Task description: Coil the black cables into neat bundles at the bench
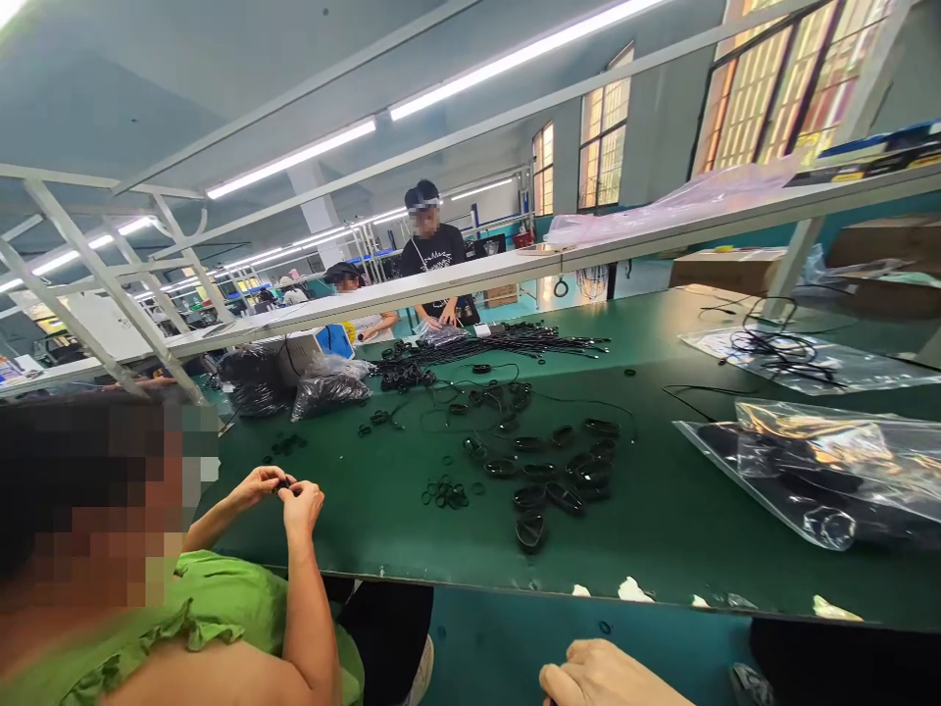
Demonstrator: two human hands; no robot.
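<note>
My right hand (609, 675) shows at the bottom edge, below the front edge of the green table (662, 549). Its fingers are curled closed, and the lower part is cut off by the frame. A tiny dark spot shows under the thumb side; whatever it holds cannot be made out. My left hand is out of the frame. On the tabletop beyond, several glossy black oval coiled cable bundles (540, 471) lie in a loose group. A small pile of thin black rings (447, 492) sits to their left.
At left, a co-worker in green (242, 598) handles a small black piece. Bagged black goods (816, 480) lie at right. Black cables (515, 343) are heaped at the back, near bagged bundles (330, 387). A white shelf (441, 289) spans above; another person (439, 250) stands behind it.
</note>
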